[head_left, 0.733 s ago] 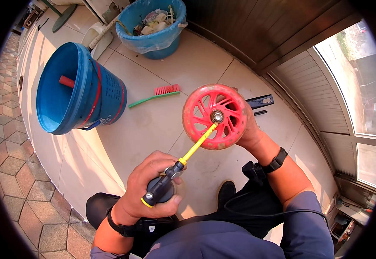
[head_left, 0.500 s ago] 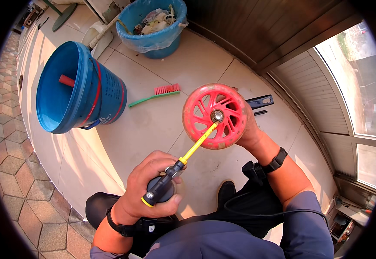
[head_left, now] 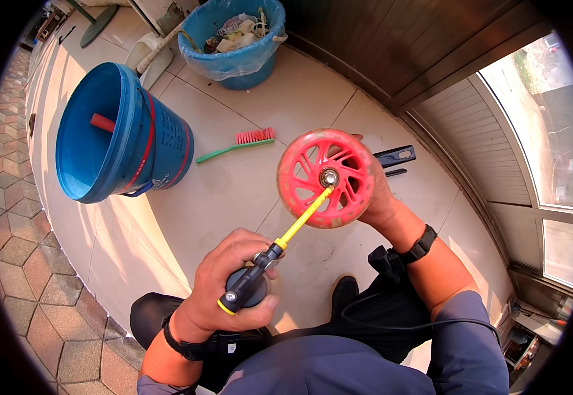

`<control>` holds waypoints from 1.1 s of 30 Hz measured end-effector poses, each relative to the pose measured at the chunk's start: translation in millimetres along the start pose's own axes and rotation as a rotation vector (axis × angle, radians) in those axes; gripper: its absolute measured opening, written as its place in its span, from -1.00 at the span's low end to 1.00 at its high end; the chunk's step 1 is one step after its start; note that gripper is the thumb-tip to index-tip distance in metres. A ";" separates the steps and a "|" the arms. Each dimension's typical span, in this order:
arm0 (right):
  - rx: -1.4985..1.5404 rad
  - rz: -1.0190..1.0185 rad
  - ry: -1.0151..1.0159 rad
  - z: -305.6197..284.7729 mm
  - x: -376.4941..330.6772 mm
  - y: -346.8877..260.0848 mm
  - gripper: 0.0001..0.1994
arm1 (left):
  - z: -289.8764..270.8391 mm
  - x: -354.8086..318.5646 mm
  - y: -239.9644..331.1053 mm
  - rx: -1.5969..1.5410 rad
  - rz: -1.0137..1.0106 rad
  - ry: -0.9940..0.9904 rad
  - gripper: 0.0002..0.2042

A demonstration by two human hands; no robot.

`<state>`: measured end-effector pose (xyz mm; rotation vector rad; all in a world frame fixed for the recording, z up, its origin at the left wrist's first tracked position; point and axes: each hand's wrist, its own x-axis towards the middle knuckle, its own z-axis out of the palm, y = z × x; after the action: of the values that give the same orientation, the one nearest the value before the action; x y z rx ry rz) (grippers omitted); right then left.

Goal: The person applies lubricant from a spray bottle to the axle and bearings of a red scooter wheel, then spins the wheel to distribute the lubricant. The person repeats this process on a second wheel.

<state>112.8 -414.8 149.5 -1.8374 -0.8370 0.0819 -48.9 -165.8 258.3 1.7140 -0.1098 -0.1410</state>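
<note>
My left hand (head_left: 224, 280) is wrapped round a pump oil can (head_left: 253, 280) with a black head and a dark round body mostly hidden by my fingers. Its long yellow spout slants up to the right, the tip at the metal hub of a red spoked wheel (head_left: 326, 178) with a clear, dirty tyre. Whether the tip touches the hub I cannot tell. My right hand (head_left: 382, 201) grips the wheel from its right side and from behind, most of its fingers hidden. A black slotted part (head_left: 395, 156) shows beyond that hand; I cannot tell if it joins the wheel.
On the tiled floor a green brush (head_left: 237, 146) with red bristles lies left of the wheel. A blue bucket (head_left: 125, 135) lies tilted at left, a red stick inside. Farther back stands a lined blue tub (head_left: 244, 76) of rubbish. A brown panelled wall (head_left: 378, 46) runs along the right.
The wheel has shifted very slightly to the left. The oil can has moved a touch to the right, its spout still at the hub. Both hands keep their hold.
</note>
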 end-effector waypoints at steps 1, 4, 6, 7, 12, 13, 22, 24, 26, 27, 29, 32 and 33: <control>-0.006 -0.014 -0.008 -0.3 0.4 0.4 -0.43 | 0.4 -0.2 0.0 -0.001 0.003 0.002 -0.47; 0.012 -0.013 0.003 0.9 2.7 -2.3 -0.45 | 0.8 -0.8 -0.2 -0.001 0.014 0.005 -0.47; 0.070 0.050 0.000 2.9 0.9 -2.4 -0.46 | 0.7 -1.4 -1.2 0.005 0.023 0.001 -0.47; 0.083 0.064 -0.001 3.7 0.6 -1.7 -0.46 | 0.6 -1.4 -0.9 0.009 0.026 0.001 -0.47; 0.061 0.061 -0.006 3.5 0.3 -1.9 -0.47 | 2.1 -2.3 -0.3 0.008 0.028 0.011 -0.48; 0.069 0.074 -0.009 3.2 0.2 -3.7 -0.47 | 2.3 -2.9 -0.5 0.012 0.030 0.013 -0.48; -0.027 -0.057 0.039 1.0 -3.0 -9.3 -0.48 | 4.2 -4.3 -1.9 0.029 0.058 0.021 -0.49; -0.013 -0.059 0.047 1.4 -3.5 -9.0 -0.48 | 5.0 -5.0 -1.5 0.025 0.054 0.028 -0.50; -0.059 -0.085 0.025 -0.4 -3.0 -8.1 -0.49 | 5.1 -5.3 -0.5 0.033 0.049 0.024 -0.51; -0.081 -0.098 0.014 -1.0 -2.5 -7.7 -0.49 | 5.2 -5.6 0.2 0.037 0.046 0.022 -0.51; -0.076 -0.098 0.012 -0.8 -1.8 -8.3 -0.49 | 6.2 -6.4 1.7 0.021 0.028 0.032 -0.52; 0.000 0.000 -0.003 0.5 -3.0 -8.9 -0.50 | 6.5 -6.8 1.8 0.027 0.030 0.031 -0.53; 0.016 0.024 -0.010 0.4 -3.2 -9.3 -0.50 | 6.5 -6.9 1.7 0.034 0.034 0.029 -0.53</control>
<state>105.6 -414.6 156.1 -1.8338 -0.8199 0.1129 -56.7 -171.3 259.3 1.7469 -0.1208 -0.0891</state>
